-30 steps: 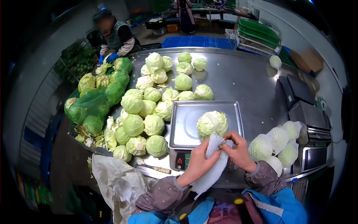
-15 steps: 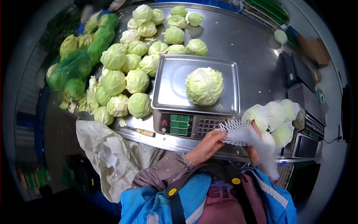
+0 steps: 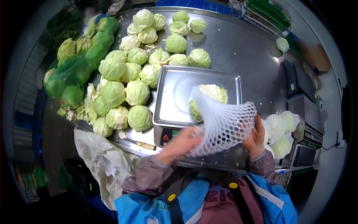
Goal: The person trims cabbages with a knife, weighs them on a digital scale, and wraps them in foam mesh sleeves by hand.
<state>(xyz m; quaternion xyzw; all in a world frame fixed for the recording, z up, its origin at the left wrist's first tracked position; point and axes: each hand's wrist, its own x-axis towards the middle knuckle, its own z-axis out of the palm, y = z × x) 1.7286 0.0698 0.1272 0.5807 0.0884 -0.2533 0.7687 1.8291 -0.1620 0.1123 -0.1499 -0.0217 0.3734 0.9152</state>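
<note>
Stretched between my two hands is a white foam net sleeve (image 3: 227, 127), pulled wide in front of the scale. My left hand (image 3: 182, 143), smeared by motion, grips its left edge. At the other side my right hand (image 3: 255, 138) holds the sleeve's edge, thumb upward. Behind the net a trimmed cabbage (image 3: 214, 91) sits on the scale's steel pan (image 3: 175, 99), partly covered from view by the sleeve. The digital scale (image 3: 164, 136) has most of its display and keypad hidden by my left hand and the net.
Loose cabbages (image 3: 113, 93) are heaped left of the scale, beside a green mesh sack (image 3: 85, 61) of more. A wooden-handled knife (image 3: 143, 145) lies at the table edge above a white woven sack (image 3: 102, 160). Net-wrapped cabbages (image 3: 279, 128) stand to the right.
The foam sleeve has opened out from a narrow bundle and moved up and left toward the cabbage. My hands have spread apart, the left one moving left.
</note>
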